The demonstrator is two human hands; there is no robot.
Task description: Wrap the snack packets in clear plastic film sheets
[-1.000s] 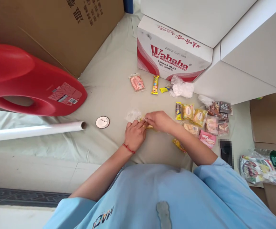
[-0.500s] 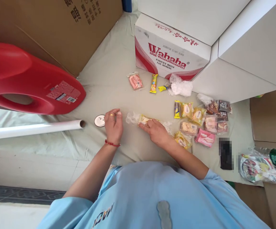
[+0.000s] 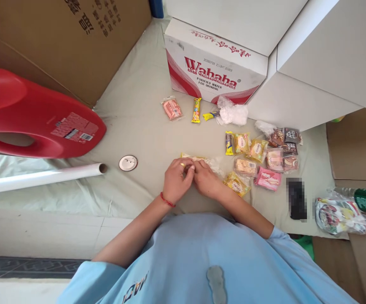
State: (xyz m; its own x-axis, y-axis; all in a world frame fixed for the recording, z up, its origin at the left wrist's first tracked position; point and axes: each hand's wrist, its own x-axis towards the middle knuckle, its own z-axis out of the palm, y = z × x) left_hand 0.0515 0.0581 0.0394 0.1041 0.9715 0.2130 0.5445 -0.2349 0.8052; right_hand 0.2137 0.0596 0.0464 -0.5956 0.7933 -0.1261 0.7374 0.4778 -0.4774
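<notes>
My left hand point(image 3: 178, 179), with a ring and a red string bracelet, is closed, its thumb and fingers pinched together over the near edge of a yellow snack packet point(image 3: 186, 155). My right hand point(image 3: 206, 179) meets it from the other side, fingers curled down on the same packet. Both sets of fingertips touch each other and hide most of the packet. Crumpled clear plastic film point(image 3: 216, 164) sticks out past the right hand. A round white pin badge point(image 3: 127, 163) lies to the left, apart from both hands.
Several wrapped snacks, including a pink wafer pack point(image 3: 267, 179), lie to the right. A black phone point(image 3: 297, 200), partly pixelated, is beyond them. A Wahaha water carton point(image 3: 214, 67) stands behind; a red jug point(image 3: 37, 114) and a white tube point(image 3: 44, 177) are at left.
My left hand has moved right from beside the badge to join the right hand at the packet. The right hand's fingers have curled in. The view has shifted slightly.
</notes>
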